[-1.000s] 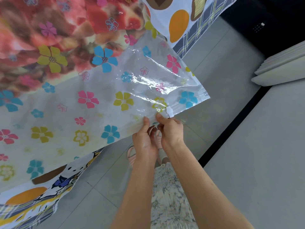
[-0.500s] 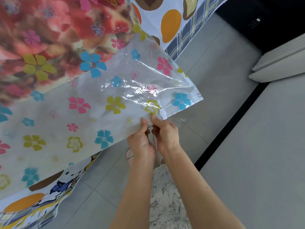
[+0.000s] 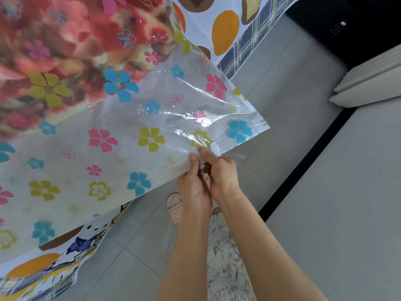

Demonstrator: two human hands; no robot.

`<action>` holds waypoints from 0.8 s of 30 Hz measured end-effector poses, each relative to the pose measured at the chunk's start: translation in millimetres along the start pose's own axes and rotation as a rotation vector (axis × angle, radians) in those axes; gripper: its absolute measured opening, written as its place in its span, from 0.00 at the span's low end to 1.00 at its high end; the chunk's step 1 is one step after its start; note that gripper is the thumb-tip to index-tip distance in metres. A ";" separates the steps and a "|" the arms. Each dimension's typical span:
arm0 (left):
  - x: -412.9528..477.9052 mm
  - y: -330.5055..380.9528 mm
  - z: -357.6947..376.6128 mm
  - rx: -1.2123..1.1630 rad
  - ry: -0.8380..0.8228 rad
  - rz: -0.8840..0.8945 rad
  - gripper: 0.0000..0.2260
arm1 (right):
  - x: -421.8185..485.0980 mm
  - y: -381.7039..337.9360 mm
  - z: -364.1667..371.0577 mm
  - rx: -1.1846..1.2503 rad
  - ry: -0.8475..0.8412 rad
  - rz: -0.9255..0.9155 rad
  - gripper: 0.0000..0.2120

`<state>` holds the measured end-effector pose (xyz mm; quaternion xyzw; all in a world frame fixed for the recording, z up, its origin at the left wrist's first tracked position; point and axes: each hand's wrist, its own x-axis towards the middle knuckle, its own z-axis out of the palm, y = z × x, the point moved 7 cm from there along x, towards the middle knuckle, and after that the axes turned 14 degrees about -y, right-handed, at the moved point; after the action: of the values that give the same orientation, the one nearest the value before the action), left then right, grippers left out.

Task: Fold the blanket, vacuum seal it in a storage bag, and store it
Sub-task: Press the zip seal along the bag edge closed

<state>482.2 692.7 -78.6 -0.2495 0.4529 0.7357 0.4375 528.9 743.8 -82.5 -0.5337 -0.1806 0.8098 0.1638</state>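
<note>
The red floral blanket (image 3: 65,51) is already inside the flower-printed storage bag (image 3: 134,135), bulging at the far left on the bed sheet (image 3: 223,29), while the bag's flat end juts out over the floor (image 3: 282,94). Sealing the mouth looks to be the step in hand: the left grip (image 3: 193,187) and right grip (image 3: 221,170) sit side by side, each pinching the near zip edge. Next, I'd say, they must press along that strip toward the right corner, keeping both layers aligned.
</note>
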 end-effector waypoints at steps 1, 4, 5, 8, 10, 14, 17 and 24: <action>1.4 3.8 0.7 0.003 0.024 0.030 0.04 | -0.5 -2.3 -1.7 -0.119 -0.003 0.006 0.14; 7.4 7.4 -6.6 0.026 0.139 0.052 0.05 | -0.9 -13.9 -8.6 -0.218 -0.008 -0.019 0.13; 8.4 5.7 -7.9 0.018 0.153 0.038 0.05 | -0.4 -20.0 -11.4 -0.219 0.000 -0.040 0.14; 10.2 -3.7 -8.2 0.046 0.062 -0.027 0.03 | -0.9 -36.0 -14.6 -0.276 0.014 -0.088 0.17; 12.5 -10.2 -5.3 0.121 -0.049 -0.061 0.10 | -2.3 -38.4 -15.0 -0.313 0.003 -0.095 0.17; 10.5 -23.4 12.6 0.164 -0.102 -0.147 0.25 | -7.1 -38.9 -21.4 -0.428 0.078 -0.126 0.18; 11.2 -33.1 23.9 -0.011 -0.082 -0.220 0.19 | -5.4 -39.4 -23.5 -0.502 0.131 -0.146 0.17; 8.7 -22.3 4.0 0.337 0.141 -0.074 0.18 | -9.8 -33.0 -21.4 -0.443 0.117 -0.120 0.13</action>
<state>497.4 704.5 -93.4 -0.2402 0.5898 0.6136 0.4668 554.8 770.9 -67.0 -0.5911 -0.3752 0.7069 0.1007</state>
